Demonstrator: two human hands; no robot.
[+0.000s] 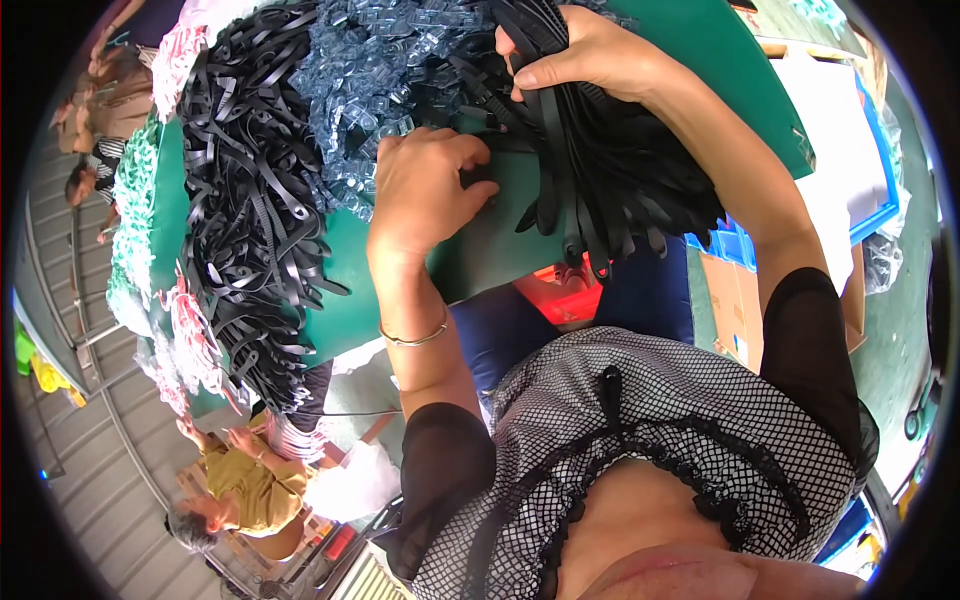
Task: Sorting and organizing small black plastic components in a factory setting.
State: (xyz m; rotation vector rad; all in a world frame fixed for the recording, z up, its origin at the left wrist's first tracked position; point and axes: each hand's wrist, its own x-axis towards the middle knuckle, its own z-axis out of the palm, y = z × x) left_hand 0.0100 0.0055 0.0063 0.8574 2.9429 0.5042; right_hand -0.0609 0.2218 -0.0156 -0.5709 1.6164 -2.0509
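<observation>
My right hand (600, 55) is closed around a thick bundle of black ridged straps (620, 160), whose rounded ends fan out and hang past the near edge of the green table (500, 225). My left hand (425, 185) is bent over the near side of a heap of small clear bluish plastic clips (390, 65). Its thumb and index finger stand apart, with nothing visible between them. Some of its other fingertips are hidden. Left of the clips lies a long pile of loose black straps (250, 160).
Green plastic pieces (135, 220) and red-and-white pieces (190, 325) lie along the far left. A red container (560, 290) is below the table edge. On the right stand a cardboard box (735, 310) and a blue-rimmed tray (875, 220). A person in a mustard top (250, 485) sits at lower left.
</observation>
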